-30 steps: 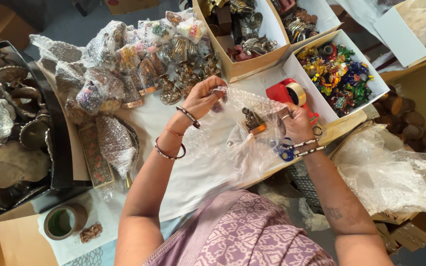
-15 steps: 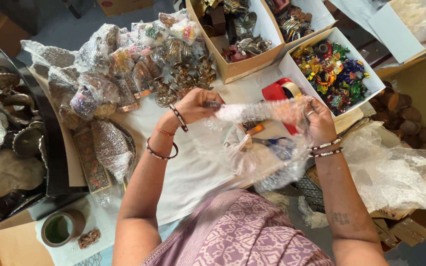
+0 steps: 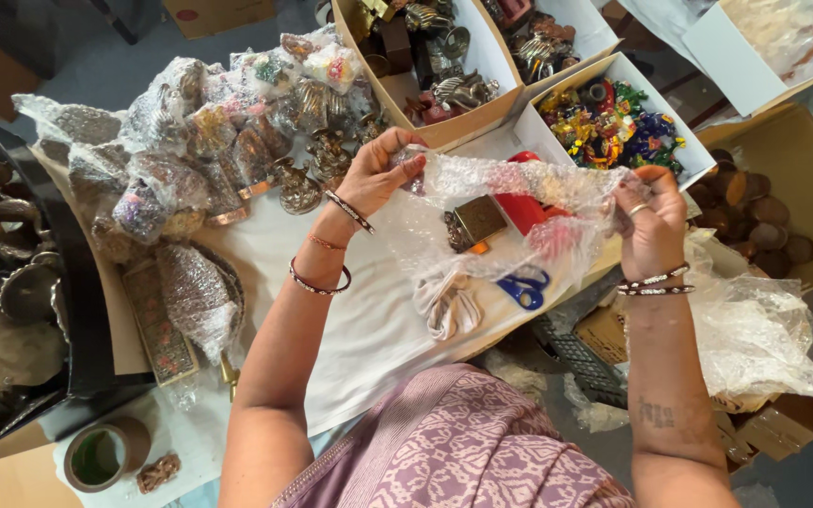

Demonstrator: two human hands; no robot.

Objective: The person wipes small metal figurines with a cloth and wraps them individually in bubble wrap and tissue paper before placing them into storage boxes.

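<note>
**Bubble wrap stretched between two hands, brass piece behind it**

Middle of the frame: the left hand (image 3: pixel 383 169) pinches one top corner of a clear bubble wrap sheet (image 3: pixel 510 202), thumb and fingers closed on the film, and the right hand (image 3: pixel 651 216) is closed on the opposite edge, right of centre. The sheet hangs taut between them, above the white table cover (image 3: pixel 350 320).

Seen through the plastic, a small brass-coloured ornament (image 3: pixel 475 222) sits at centre; whether it is inside the wrap or lying on the table beneath, I cannot tell. A red tape roll (image 3: pixel 529 207) and blue-handled scissors (image 3: pixel 524 287) show through just beside and below it.

The wrap looks feather-light, floppy and a little slick, so I'd say edges and corners are the places to grip, as both hands do. The ornament looks dense, hard and likely heavy, with relief that could snag; better cupped from beneath than pinched.

Upper left of the frame, wrapped metal pieces (image 3: pixel 199 141) lie piled up.
</note>
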